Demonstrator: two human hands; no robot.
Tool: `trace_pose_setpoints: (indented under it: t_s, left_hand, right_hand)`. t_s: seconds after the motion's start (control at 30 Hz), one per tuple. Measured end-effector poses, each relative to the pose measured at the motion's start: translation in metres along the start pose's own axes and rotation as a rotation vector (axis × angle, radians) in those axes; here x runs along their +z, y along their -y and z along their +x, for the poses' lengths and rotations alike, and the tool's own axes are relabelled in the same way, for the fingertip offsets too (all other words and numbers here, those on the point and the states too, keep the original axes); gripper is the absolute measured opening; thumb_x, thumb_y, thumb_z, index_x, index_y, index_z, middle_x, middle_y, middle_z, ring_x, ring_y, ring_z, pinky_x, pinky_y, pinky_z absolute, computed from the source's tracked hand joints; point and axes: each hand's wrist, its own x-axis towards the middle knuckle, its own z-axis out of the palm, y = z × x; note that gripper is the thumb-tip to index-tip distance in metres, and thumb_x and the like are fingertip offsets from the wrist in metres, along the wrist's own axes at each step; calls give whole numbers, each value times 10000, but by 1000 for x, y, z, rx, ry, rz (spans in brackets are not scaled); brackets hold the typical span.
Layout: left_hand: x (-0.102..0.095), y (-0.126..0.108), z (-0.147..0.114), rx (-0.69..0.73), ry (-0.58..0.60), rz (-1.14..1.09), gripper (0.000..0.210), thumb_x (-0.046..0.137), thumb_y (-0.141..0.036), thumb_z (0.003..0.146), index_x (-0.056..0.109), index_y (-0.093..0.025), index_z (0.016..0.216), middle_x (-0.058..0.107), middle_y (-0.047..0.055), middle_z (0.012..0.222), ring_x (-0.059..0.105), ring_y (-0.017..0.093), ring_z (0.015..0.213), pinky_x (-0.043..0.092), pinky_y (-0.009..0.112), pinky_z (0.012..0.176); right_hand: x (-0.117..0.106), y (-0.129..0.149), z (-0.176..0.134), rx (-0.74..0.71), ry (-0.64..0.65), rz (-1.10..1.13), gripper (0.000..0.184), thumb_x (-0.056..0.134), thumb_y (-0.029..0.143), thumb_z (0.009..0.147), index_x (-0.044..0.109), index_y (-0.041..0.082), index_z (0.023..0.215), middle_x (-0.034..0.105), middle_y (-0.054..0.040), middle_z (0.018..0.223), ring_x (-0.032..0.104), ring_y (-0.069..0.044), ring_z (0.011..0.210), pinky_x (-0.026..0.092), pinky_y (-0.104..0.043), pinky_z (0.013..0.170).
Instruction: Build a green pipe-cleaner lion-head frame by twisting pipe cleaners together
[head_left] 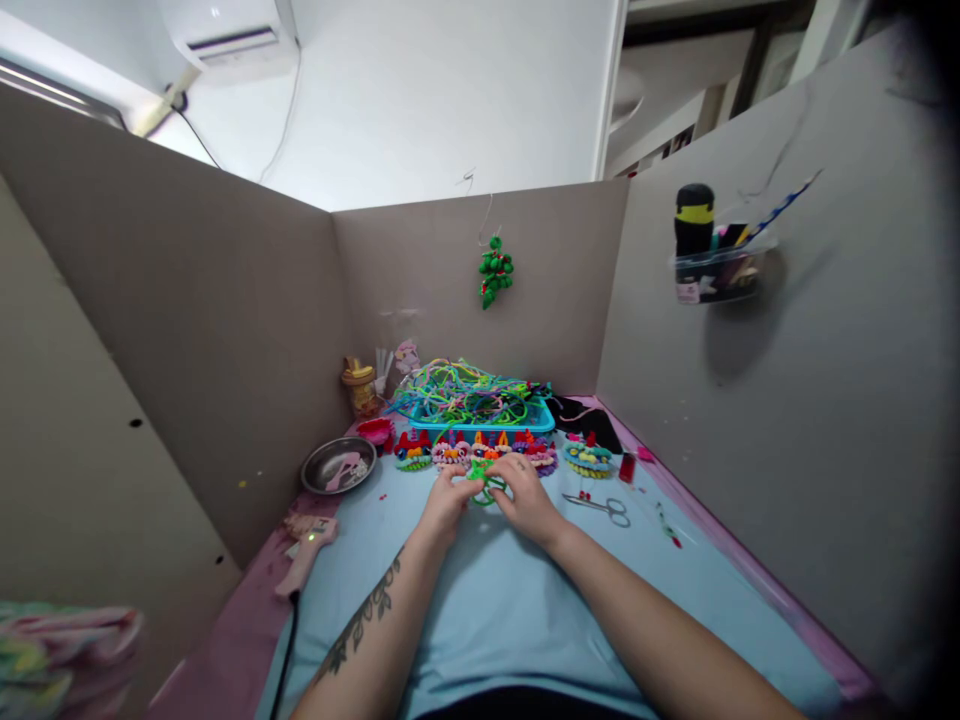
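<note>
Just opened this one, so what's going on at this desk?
A person's left hand and right hand share a grip on a small green craft piece over a blue cloth. Just beyond are colourful ornaments and a blue basket of tangled cords. Scissors lie to the right, untouched.

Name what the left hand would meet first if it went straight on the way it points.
The left hand, past the green piece it holds, would probably reach the row of colourful fuzzy pieces; depth is unclear.
</note>
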Motion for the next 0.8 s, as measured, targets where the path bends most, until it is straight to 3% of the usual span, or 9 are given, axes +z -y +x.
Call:
trace_pose_setpoints:
  t_s: [0.27, 0.47, 0.6, 0.8]
  left_hand:
    - [1, -3, -2, -34, 7, -44, 437, 757, -323, 503, 477, -183, 808, 408, -106, 435, 313, 41, 369, 168, 191, 417]
    - [1, -1, -1, 30, 8, -11, 469, 767, -328, 500, 447, -188, 813, 520, -85, 481, 341, 40, 352, 182, 187, 425]
    - [5, 2, -1, 157, 42, -5, 470, 764, -282, 506, 394, -197, 783, 557, -71, 513, 466, 72, 427, 287, 184, 473]
    - [9, 4, -2, 269, 70, 77, 411, 714, -213, 558, 364, -207, 775, 471, -109, 483, 407, 55, 407, 289, 177, 463]
  right_hand:
    - [5, -5, -3, -46, -7, -68, 191, 519, 167, 794, 597, 235, 955, 600, -64, 948, 474, -238, 981, 370, -418, 877]
    - [2, -2, -2, 10, -9, -6, 135, 522, 212, 803, 614, 239, 899, 602, -61, 919, 485, -238, 956, 371, -417, 861]
    - [3, -1, -1, 104, -42, 58, 93, 514, 193, 799, 604, 213, 807, 583, -56, 856, 495, -219, 889, 390, -375, 812]
    - [15, -12, -1, 387, -126, 230, 174, 537, 254, 763, 572, 187, 607, 520, -52, 888, 507, -207, 918, 382, -343, 851]
